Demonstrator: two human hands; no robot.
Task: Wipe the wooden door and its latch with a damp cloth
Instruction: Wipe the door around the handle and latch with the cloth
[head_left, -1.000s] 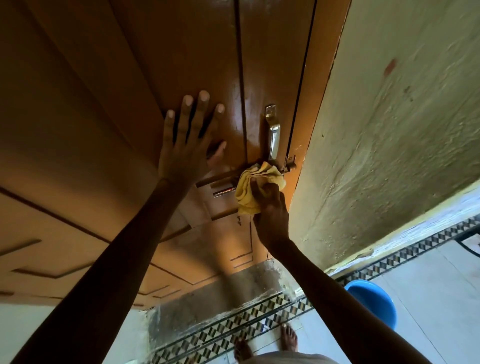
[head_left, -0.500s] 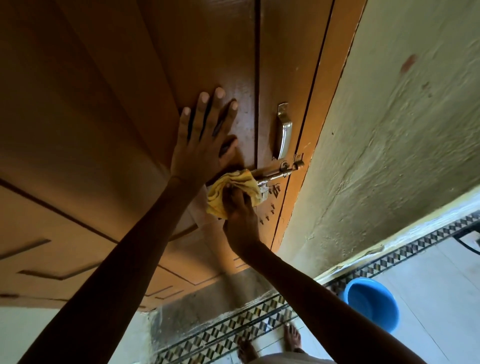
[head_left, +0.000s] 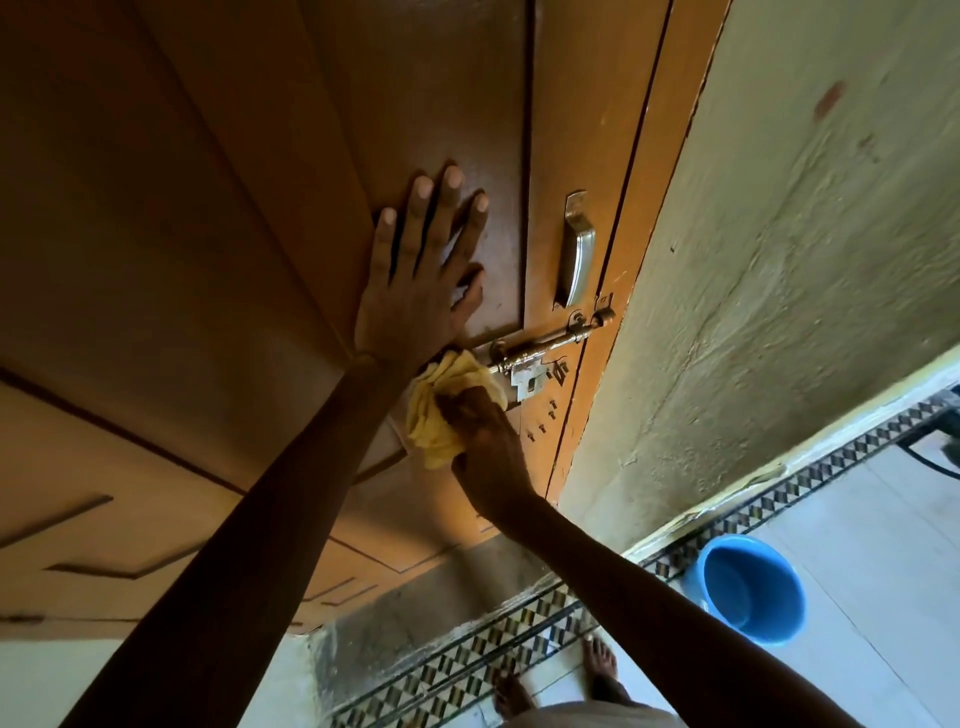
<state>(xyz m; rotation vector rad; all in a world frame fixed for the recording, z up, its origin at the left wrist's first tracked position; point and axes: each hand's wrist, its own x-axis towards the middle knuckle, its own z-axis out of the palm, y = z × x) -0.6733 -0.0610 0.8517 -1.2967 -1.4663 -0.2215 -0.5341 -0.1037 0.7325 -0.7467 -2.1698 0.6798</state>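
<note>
My right hand (head_left: 485, 447) clamped the soft, limp cloth (head_left: 441, 410), bunched against the door (head_left: 208, 260) beside the latch (head_left: 540, 348); my left hand (head_left: 421, 280) lay flat, fingers apart.

I'm looking at a home doorway: a brown panelled door (head_left: 218, 249) with a metal handle (head_left: 577, 254) and sliding latch (head_left: 540, 347), set in a rough plastered wall (head_left: 789, 291). The floor (head_left: 883, 530) is pale tile with a patterned border (head_left: 810, 483), a blue bucket (head_left: 748, 590) stands on it, and bare feet (head_left: 600, 665) show below.
</note>
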